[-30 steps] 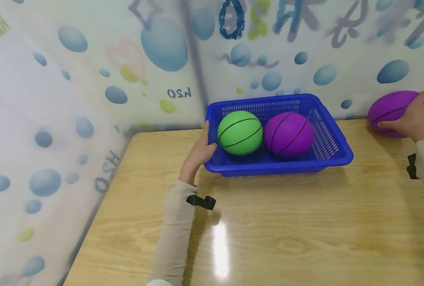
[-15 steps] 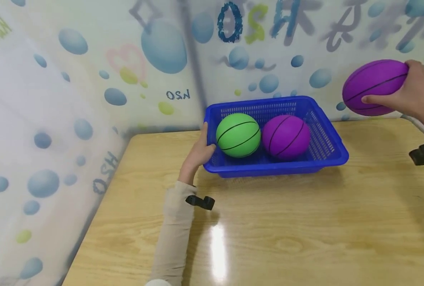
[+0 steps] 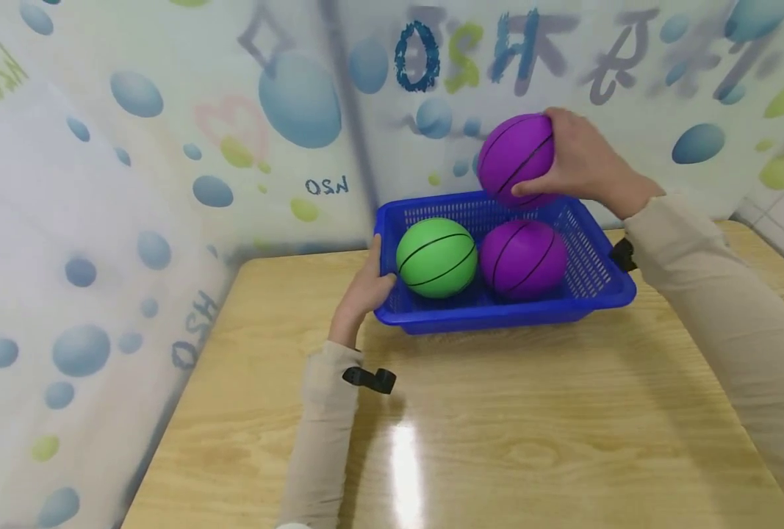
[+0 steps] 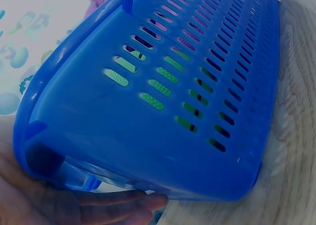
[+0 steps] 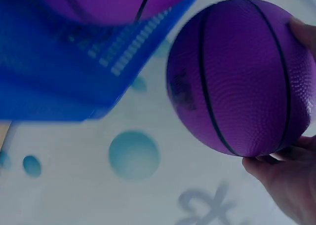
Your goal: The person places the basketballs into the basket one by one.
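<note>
With the fingers of my right hand [image 3: 583, 162], I grasp a purple ball [image 3: 512, 156], raised near the blue basket's [image 3: 484, 321] back rim. If I let go too early, I think it could bounce off the green ball [image 3: 436, 257] or second purple ball [image 3: 524, 260], both inside the basket, and roll out over its rim. My left hand [image 3: 364, 285] grips the basket's left end; a loose hold there might let a knock shift it along the bench [image 3: 497, 426]. The raised ball looks round and pebbled, with black seams and an unreadable dark mark.
</note>
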The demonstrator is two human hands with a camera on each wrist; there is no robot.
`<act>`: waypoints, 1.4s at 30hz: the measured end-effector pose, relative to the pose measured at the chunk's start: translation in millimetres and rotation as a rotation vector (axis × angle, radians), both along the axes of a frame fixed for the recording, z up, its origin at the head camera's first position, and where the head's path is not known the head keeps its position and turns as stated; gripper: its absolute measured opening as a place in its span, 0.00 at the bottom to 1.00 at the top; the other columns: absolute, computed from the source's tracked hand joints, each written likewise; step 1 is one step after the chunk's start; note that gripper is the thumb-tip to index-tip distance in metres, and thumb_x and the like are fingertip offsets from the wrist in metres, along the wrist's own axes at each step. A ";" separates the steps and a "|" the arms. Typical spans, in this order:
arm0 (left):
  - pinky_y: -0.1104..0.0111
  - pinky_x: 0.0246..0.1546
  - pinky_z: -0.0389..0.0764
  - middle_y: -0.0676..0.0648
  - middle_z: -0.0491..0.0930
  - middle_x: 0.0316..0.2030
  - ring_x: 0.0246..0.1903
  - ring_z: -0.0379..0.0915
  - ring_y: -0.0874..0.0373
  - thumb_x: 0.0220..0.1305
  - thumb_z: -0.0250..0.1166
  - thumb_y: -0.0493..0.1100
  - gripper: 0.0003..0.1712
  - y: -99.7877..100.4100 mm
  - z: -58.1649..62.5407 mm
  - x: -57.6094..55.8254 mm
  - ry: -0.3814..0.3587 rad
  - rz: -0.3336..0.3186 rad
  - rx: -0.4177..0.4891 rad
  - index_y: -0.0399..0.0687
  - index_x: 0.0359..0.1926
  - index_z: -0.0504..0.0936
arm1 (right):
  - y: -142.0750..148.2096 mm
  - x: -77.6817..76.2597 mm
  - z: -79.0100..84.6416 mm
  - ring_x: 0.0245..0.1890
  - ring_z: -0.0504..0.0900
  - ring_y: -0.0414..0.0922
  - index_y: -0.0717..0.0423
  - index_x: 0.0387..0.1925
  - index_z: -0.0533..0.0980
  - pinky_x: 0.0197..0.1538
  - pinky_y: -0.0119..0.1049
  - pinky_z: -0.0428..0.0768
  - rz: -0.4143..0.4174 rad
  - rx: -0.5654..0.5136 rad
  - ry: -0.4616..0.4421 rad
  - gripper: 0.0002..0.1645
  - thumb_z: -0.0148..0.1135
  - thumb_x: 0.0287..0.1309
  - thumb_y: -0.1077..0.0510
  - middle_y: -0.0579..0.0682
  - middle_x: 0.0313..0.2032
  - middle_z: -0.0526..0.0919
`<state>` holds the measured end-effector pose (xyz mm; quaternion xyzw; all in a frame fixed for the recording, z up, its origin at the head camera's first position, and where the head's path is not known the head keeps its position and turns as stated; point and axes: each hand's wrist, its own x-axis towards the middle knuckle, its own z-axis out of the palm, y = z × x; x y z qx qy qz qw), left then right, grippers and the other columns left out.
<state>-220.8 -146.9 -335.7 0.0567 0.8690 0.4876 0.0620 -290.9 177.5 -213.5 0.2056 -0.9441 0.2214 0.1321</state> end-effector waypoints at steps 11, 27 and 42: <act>0.58 0.62 0.56 0.41 0.43 0.71 0.63 0.54 0.48 0.62 0.47 0.34 0.44 1.6 -0.1 2.5 -0.018 0.009 -0.005 0.48 0.73 0.33 | -49.5 -16.0 -22.5 0.61 0.54 0.66 0.73 0.64 0.48 0.61 0.56 0.57 0.192 0.117 -0.075 0.64 0.77 0.33 0.53 0.73 0.60 0.57; 0.57 0.61 0.58 0.42 0.44 0.71 0.64 0.52 0.48 0.58 0.46 0.35 0.45 2.1 1.3 3.5 0.021 -0.001 -0.031 0.49 0.73 0.35 | -41.7 -15.5 -14.1 0.60 0.60 0.63 0.68 0.64 0.35 0.61 0.53 0.58 0.008 0.034 -0.580 0.64 0.57 0.49 0.29 0.75 0.58 0.60; 0.55 0.56 0.65 0.39 0.50 0.69 0.56 0.64 0.44 0.60 0.43 0.37 0.42 7.8 -0.1 4.8 0.021 0.063 -0.139 0.48 0.73 0.37 | -43.6 -26.8 -17.4 0.63 0.56 0.64 0.71 0.67 0.44 0.62 0.56 0.56 0.032 0.268 -0.649 0.64 0.42 0.51 0.22 0.71 0.62 0.57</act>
